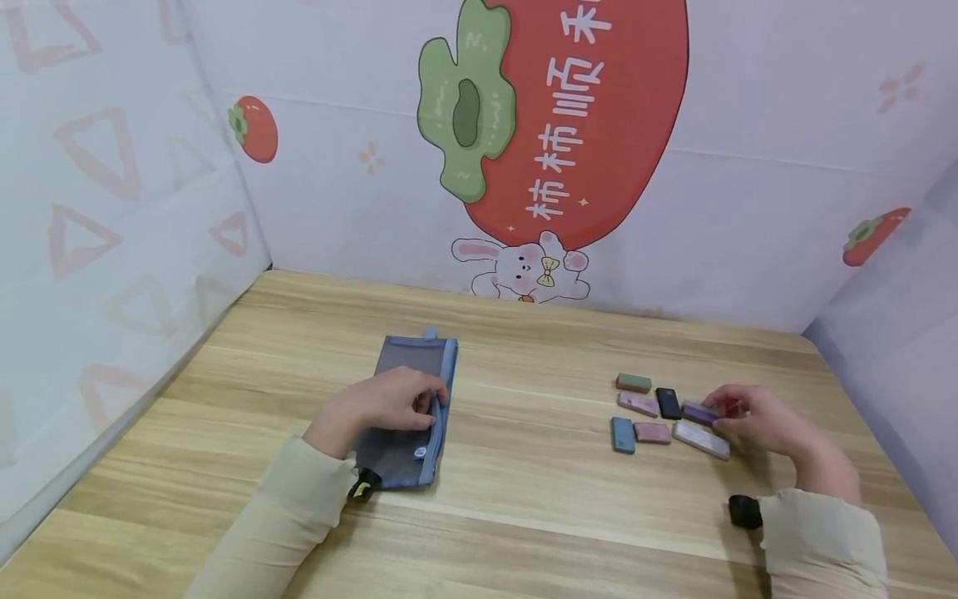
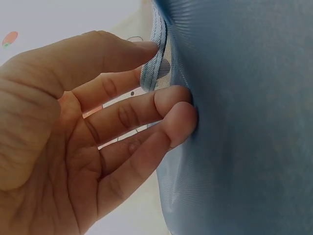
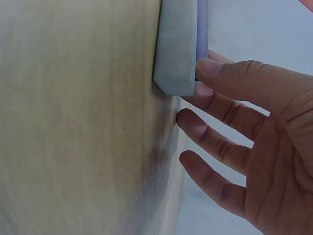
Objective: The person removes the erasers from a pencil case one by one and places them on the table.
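A blue mesh zip pouch point(image 1: 397, 462) lies flat on the left of the table. My left hand point(image 1: 397, 399) is over it, pinching its zippered edge point(image 2: 155, 54) between thumb and forefinger, while the other fingertips touch the mesh. On the right, my right hand point(image 1: 763, 420) holds the end of a small purple block point(image 1: 698, 413) between thumb and fingers. In the right wrist view the thumb presses the purple block point(image 3: 202, 29), partly hidden behind a whitish-grey block point(image 3: 177, 49). That grey block point(image 1: 702, 439) lies just in front of the right fingers.
Left of the right hand lie a black block point(image 1: 669, 403), a green block point(image 1: 634, 383), a blue block point(image 1: 623, 435) and two pink blocks, one pink block point(image 1: 653, 433) nearer me. The wooden table point(image 1: 524, 516) meets printed cloth walls point(image 1: 337, 208) at the back and sides.
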Demonstrator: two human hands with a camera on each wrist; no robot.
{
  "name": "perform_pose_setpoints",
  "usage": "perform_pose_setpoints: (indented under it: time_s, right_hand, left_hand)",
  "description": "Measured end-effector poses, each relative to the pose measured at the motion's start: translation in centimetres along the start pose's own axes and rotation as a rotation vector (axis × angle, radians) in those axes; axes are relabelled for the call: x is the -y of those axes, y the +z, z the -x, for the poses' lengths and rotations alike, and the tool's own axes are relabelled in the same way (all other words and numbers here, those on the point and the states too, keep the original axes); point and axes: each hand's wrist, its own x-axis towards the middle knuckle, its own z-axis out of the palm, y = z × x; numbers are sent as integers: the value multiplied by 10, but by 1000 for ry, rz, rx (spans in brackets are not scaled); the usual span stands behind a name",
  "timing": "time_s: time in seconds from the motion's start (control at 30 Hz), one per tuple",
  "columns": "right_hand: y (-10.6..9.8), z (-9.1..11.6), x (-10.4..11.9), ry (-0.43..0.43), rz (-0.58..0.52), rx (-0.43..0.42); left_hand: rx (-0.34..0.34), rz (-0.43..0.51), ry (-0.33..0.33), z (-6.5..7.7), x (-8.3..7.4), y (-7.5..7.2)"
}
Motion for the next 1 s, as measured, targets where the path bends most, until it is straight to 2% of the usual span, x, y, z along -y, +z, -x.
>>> perform_pose_setpoints:
  time_s: [0.3,0.43,0.57,0.63,0.8,1.0]
  right_hand:
    - [-1,4,-4,22,2,31]
    - [-4,11,-6,39,-1,20]
    - [-11,21,-6,71,-3,-36]
    - [-15,24,-4,53,8,-99]
    - [-24,29,5,6,26,-264]
    - [-32,32,21,18,-31,-329]
  left_hand:
    - [44,0,-35,0,-3,2]
    - [35,10,-46,-1,-4,3]
    - [16,9,-24,0,-4,1]
    - [3,-7,-15,4,-2,0]
    - [-78,-27,-10,19,4,-11]
    - [-249,-97,12,35,23,-22]
